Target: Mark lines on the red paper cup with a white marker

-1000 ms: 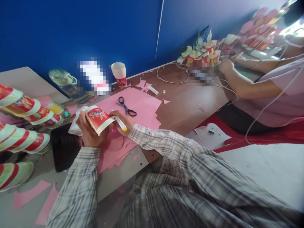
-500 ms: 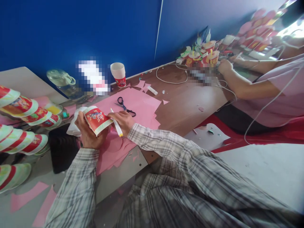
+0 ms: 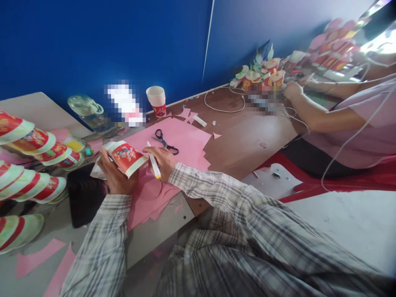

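Note:
My left hand (image 3: 119, 175) grips a red and white patterned paper cup (image 3: 125, 156), tilted on its side above the pink paper. In my right hand (image 3: 163, 161) is a white marker (image 3: 154, 165) with a yellow end, pinched between the fingers close to the cup's right edge. The marker's other end points up. Below both hands lie sheets of pink paper (image 3: 188, 134). Dark-handled scissors (image 3: 165, 142) rest on the paper just beyond my right hand. Something white, perhaps crumpled tissue or plastic, shows behind my left hand.
Stacked decorated cups (image 3: 34, 183) stand at the left beside a dark flat device (image 3: 85, 194). A clear jug (image 3: 88, 113) and another paper cup (image 3: 156, 101) are near the blue wall. At right, a co-worker's arm (image 3: 321, 109) reaches over the table near cables and decorated cups.
The marker and right hand have drawn slightly away from the cup's edge. The cup stays in my left hand. The whole view has shifted a little.

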Demonstrator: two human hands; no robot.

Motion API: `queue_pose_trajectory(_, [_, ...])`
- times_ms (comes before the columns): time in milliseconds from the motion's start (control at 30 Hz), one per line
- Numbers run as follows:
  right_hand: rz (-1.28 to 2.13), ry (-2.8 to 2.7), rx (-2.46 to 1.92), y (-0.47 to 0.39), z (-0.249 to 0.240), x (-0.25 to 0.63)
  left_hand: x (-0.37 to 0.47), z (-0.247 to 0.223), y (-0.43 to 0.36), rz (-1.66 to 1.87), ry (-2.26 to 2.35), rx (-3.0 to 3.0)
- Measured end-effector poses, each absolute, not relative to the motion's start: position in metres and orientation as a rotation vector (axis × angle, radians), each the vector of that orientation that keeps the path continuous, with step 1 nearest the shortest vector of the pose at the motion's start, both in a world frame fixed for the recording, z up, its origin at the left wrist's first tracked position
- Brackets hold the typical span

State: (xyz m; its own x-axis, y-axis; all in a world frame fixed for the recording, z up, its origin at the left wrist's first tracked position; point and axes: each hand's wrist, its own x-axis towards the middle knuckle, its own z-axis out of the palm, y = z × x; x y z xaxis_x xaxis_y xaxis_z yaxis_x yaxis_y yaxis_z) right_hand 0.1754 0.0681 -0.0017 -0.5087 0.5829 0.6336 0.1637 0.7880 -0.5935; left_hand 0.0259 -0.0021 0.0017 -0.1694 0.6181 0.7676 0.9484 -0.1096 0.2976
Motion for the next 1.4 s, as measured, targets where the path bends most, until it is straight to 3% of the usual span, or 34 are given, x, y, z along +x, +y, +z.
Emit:
queue_pose_trajectory(300, [0.97, -1.906, -0.627, 0.058, 0.013, 0.18, 0.03, 0.004, -0.001, -1.167, -1.838, -1.67])
queue_pose_trajectory(533, [0.989, -1.86, -0.445, 0.049, 0.026, 0.187, 0.03, 0.003, 0.001, -1.176, -1.791, -1.718])
queue_pose_trajectory(767, [1.421, -1.649, -0.359, 0.052, 0.023, 0.18, 0.029, -0.002, 0.003, -1.182, -1.818, -1.737])
queue_pose_trajectory(1400, [1.452, -1.582, -0.365, 0.056, 0.016, 0.173, 0.024, -0.009, 0.005, -1.167, -1.773, -1.772])
